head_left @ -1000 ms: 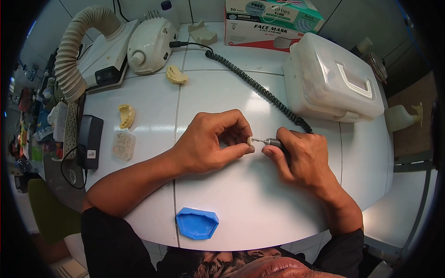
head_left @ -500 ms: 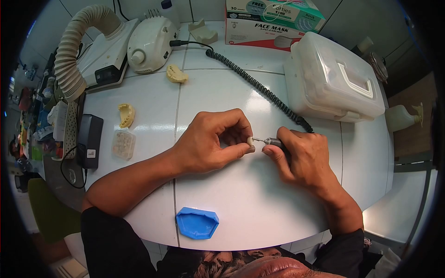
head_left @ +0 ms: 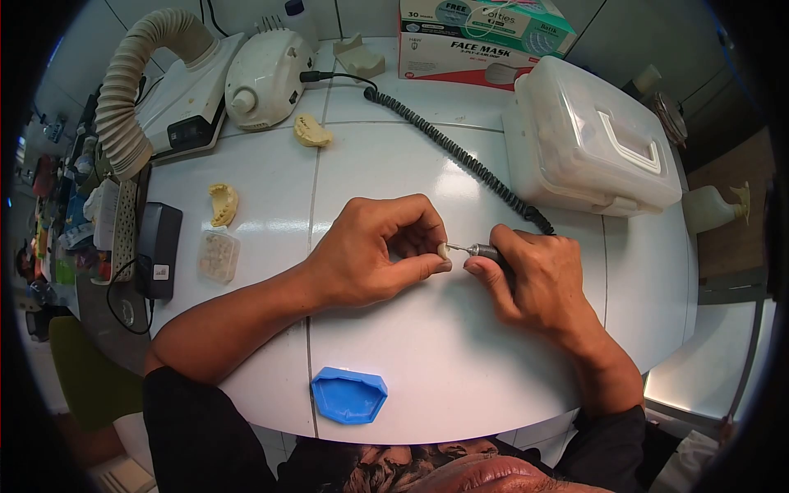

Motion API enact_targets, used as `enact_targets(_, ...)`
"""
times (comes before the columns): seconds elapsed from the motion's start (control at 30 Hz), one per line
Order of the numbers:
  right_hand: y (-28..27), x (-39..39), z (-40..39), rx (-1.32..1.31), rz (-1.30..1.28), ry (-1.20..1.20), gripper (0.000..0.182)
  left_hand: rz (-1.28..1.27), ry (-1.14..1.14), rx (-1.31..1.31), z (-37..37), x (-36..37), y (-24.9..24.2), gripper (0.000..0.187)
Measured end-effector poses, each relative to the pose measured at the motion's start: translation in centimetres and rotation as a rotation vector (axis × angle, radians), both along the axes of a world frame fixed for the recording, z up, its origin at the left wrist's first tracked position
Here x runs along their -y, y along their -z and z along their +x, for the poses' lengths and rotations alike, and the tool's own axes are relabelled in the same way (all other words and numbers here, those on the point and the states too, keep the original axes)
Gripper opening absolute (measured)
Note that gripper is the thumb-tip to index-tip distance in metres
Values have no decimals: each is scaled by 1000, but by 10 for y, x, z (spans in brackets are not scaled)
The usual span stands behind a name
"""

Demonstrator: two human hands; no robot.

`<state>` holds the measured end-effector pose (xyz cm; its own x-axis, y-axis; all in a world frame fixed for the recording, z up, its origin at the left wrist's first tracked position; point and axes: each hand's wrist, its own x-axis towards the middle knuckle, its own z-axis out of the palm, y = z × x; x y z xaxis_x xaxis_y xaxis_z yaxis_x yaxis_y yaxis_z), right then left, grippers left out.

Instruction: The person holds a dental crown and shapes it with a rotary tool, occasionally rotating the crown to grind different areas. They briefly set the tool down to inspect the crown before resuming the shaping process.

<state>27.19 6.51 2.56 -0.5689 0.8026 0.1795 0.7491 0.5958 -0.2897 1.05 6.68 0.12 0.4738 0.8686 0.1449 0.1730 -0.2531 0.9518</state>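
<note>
Between the thumb and fingers of my left hand (head_left: 382, 246) is pinched a small cream dental piece (head_left: 443, 251); its exact kind is too small to tell, and the fingers cover part of it. My right hand (head_left: 538, 275) is closed around a dark micromotor handpiece (head_left: 490, 253), pointing left. The thin bur (head_left: 460, 248) at its tip reaches the dental piece or ends right beside it. From behind the right hand, a coiled black cord (head_left: 460, 152) runs up to the white micromotor control box (head_left: 267, 82).
Yellowish dental casts (head_left: 222, 205) and a small clear box (head_left: 219, 255) lie left of my hands. A blue mould (head_left: 349, 396) sits near the front edge. Behind stand a hose unit (head_left: 123, 99), a face mask box (head_left: 460, 62) and a lidded white case (head_left: 592, 140).
Both hands hold nearly the same place and grip, with the bur still at the dental piece. The whole view has shifted very slightly.
</note>
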Motion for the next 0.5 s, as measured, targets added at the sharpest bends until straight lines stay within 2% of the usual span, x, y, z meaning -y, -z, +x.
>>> enact_targets(0.5,0,1,0,-2,-2,1,49,-27,33,6,-1,1,0,16)
